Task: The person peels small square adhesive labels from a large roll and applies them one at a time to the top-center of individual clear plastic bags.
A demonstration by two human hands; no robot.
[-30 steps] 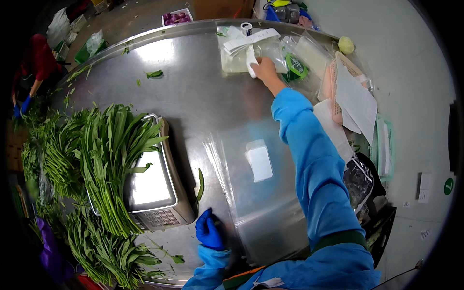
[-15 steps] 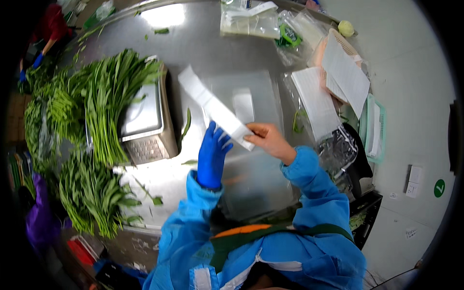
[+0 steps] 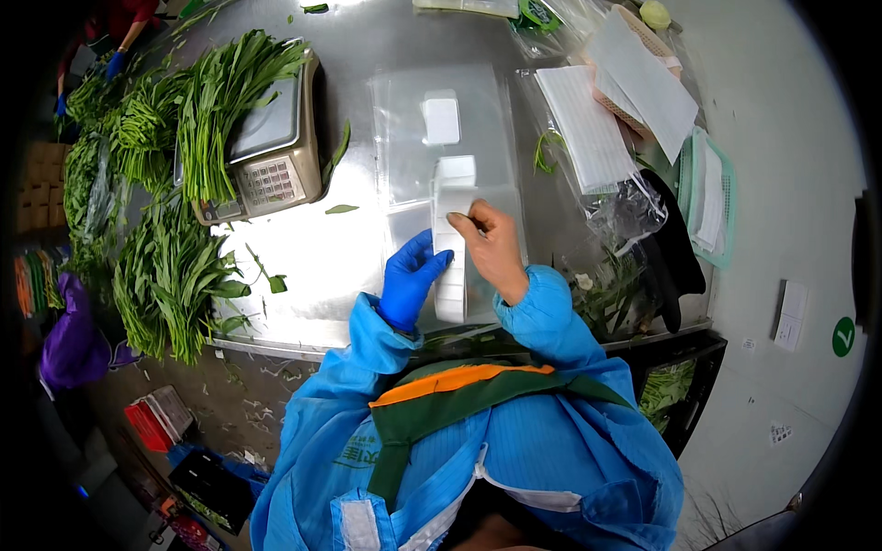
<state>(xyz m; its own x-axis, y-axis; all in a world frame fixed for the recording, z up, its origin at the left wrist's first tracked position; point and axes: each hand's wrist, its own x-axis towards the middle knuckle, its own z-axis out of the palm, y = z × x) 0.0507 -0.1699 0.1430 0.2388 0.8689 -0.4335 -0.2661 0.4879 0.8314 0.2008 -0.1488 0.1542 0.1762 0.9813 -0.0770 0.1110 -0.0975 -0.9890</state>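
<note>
A strip of white labels (image 3: 449, 298) hangs between my hands over the near part of the table, running toward and away from me. My left hand (image 3: 409, 285), in a blue glove, is closed on its left edge with the thumb across it. My bare right hand (image 3: 496, 248) pinches the strip higher up, thumb against forefinger; what lies right under the fingertips is hidden. Beyond them, clear plastic bags (image 3: 400, 151) lie flat, with a white label (image 3: 441, 119) on the top one.
Bundles of leafy greens (image 3: 170, 303) cover the left side, some resting on a weighing scale (image 3: 276, 179). White sheets (image 3: 579, 119) and a mint basket (image 3: 726, 207) stand right. A black crate (image 3: 680, 390) is below the table edge. A co-worker's gloved hand (image 3: 115, 64) is far left.
The label strip has swung from a slant to nearly straight away from me and come nearer. My left hand's spread fingers have closed on it. The whole view has tilted downward.
</note>
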